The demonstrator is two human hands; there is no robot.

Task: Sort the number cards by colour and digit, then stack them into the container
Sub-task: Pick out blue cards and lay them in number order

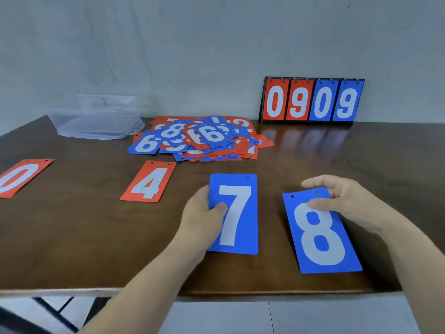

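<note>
Your left hand (204, 213) grips the blue 7 card (237, 213) by its left edge, low in the centre of the frame. The thumb presses on the card's face beside the white digit and the other fingers curl underneath. Just right of it, your right hand (344, 201) pinches the blue 8 card (321, 235) near its top. The thumb lies on the face above the digit and the fingers wrap behind the edge with the two punched holes. This card is tilted a little, its top leaning left. The two blue cards are apart, with a strip of the brown table (84, 237) between them. You cannot tell from here whether either card lies flat on the wood or is lifted off it. Left of the 7, a red 4 card (149, 182) lies flat on its own. A red 0 card (19, 177) lies at the left edge of the frame, partly cut off. Above the centre sits a loose pile of cards (199, 138), red and blue mixed and overlapping. The clear plastic container (98, 116) stands in the upper left, near the pile and against the wall. In the upper right a flip scoreboard (311, 101) stands at the back of the table, showing a red 0 and 9 and a blue 0 and 9.
</note>
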